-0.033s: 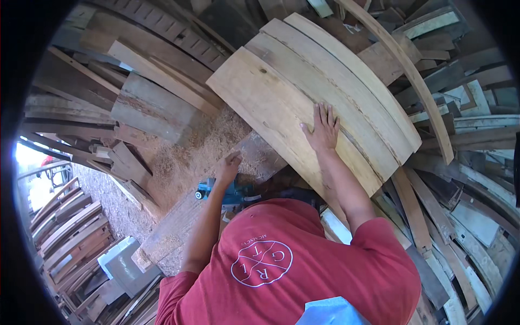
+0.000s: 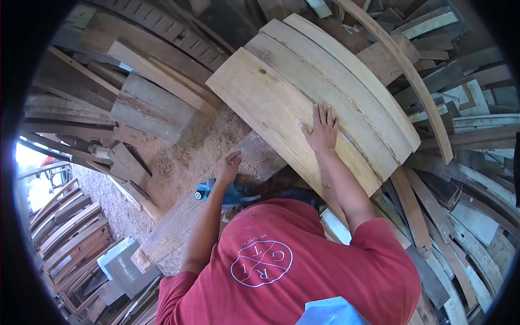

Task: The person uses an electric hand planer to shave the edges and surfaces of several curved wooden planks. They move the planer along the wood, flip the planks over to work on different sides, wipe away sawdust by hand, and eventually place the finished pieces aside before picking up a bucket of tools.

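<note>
My right hand (image 2: 323, 130) lies flat with fingers spread on a pale wooden plank (image 2: 271, 100). That plank is the nearest of several wide planks lying side by side, with dark, rough seams between them. My left hand (image 2: 229, 165) is over a shavings-covered board (image 2: 260, 157), left of the planks. Its fingers are curled together, and whatever they may hold is too small to make out. A teal electric hand planer (image 2: 241, 190) rests beside my left wrist, partly hidden by my forearm.
Wood shavings (image 2: 181, 162) cover the ground to the left. Loose boards (image 2: 157, 108) lie at the far left, and a long curved strip (image 2: 403, 59) arcs past the planks. Stacked offcuts (image 2: 81, 233) and a pale grey box (image 2: 127, 262) stand at the lower left.
</note>
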The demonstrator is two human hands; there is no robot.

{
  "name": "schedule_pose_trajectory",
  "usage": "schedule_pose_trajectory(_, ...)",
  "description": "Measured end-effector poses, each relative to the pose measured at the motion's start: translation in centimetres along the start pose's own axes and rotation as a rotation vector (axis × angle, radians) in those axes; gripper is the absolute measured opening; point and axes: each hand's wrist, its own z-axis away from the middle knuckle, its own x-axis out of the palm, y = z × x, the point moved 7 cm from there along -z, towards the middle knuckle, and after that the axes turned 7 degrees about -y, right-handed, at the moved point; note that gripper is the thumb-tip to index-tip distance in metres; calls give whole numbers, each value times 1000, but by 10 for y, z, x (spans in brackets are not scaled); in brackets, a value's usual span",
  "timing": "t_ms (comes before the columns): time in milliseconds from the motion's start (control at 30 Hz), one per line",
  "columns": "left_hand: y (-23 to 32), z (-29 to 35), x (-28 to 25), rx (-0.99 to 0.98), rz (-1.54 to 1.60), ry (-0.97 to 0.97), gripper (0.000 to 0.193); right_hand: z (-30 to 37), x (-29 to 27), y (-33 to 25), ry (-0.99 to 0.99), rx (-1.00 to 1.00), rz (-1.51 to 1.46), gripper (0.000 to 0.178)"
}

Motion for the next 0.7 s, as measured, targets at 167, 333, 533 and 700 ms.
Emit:
schedule_pose_trajectory(167, 25, -8, 3, 33, -31, -38, 43, -2, -13, 1, -42, -2, -32, 88)
schedule_pose_trajectory(333, 1, -11, 4, 66, 105, -87, 41, 19, -35, 31, 117, 23, -177, 78)
schedule_pose_trajectory(533, 2, 4, -3, -15, 212, -127, 42, 140, -65, 195, 472, 844, -13, 94)
schedule_pose_trajectory(700, 13, 7, 9, -132, 187, -208, 41, 173, -47, 277, 369, 943, -336, 111)
